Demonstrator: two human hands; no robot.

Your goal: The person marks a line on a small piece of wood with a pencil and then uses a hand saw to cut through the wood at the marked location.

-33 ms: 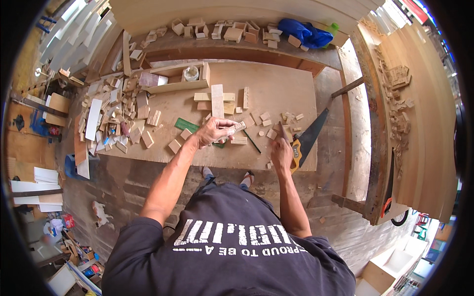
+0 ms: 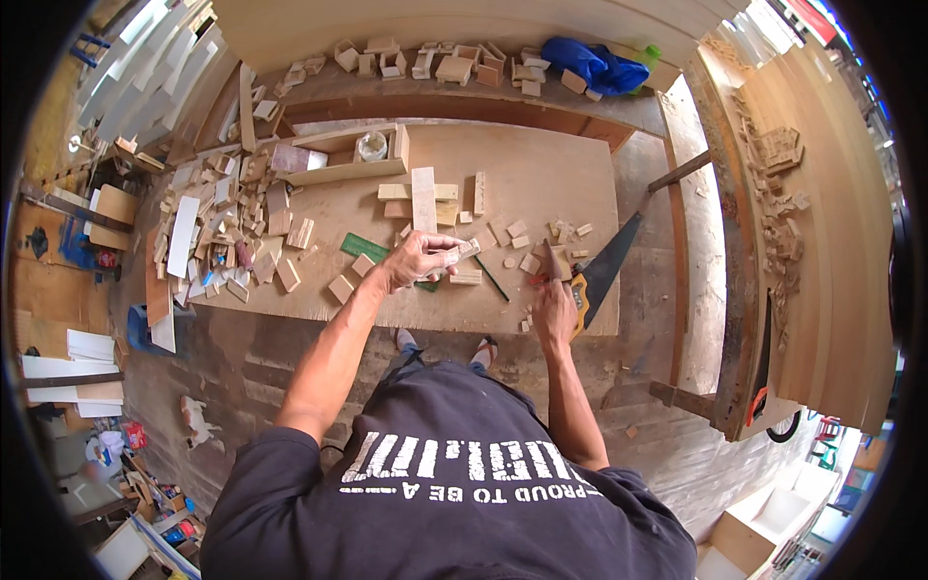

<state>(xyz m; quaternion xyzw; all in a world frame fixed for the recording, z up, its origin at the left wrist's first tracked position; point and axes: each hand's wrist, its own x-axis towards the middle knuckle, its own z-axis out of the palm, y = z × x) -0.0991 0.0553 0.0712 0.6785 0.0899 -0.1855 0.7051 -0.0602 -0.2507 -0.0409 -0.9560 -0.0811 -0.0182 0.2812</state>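
My left hand [image 2: 422, 259] is closed around a small wooden block [image 2: 468, 249], held above the table. To the right, my right hand [image 2: 556, 307] points its index finger away from me over small loose wood pieces [image 2: 530, 263]; I see nothing in its grip, though the curled fingers are partly hidden. Just right of that hand lies a handsaw [image 2: 607, 266] with a yellow handle. Between my hands rests a dark green pencil-like stick [image 2: 492, 278]. Beyond my left hand, a pale flat strip [image 2: 423, 198] lies across several wooden blocks [image 2: 394, 191].
The plywood table [image 2: 541, 155] carries a pile of wood offcuts [image 2: 227, 217] at left. A long wooden box [image 2: 338, 172] with a glass jar [image 2: 371, 147] stands at the back. Near my left hand is a green flat piece [image 2: 362, 244]. A blue bag [image 2: 599, 68] sits on the far shelf.
My right hand has shifted very slightly toward me, and its index fingertip has drawn back a little. My left hand keeps the same hold on the block.
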